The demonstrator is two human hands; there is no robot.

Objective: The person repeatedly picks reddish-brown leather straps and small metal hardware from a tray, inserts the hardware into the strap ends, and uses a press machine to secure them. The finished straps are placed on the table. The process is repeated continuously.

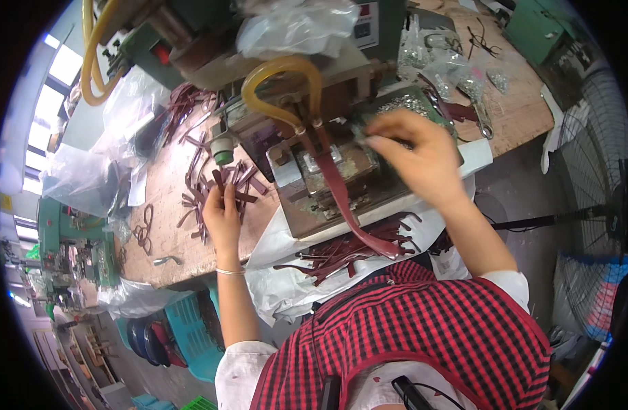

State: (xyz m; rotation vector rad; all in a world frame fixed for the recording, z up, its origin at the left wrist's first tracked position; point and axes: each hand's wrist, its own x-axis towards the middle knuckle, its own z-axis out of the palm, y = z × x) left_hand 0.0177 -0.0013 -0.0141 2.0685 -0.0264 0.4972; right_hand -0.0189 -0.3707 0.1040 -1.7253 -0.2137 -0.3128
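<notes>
Both hands at the press, dark red straps in work.

Your left hand (221, 213) rests on the loose pile of dark red straps (218, 188) on the wooden worktop (165, 236), grip closed on a few of them. One long strap (341, 195) lies across the press fixture (321, 174), hanging toward you. Your right hand (416, 154) hovers just beside the fixture, fingers pinched; what they grasp, cannot tell. More straps lie on white plastic sheet (286, 287) below.
</notes>
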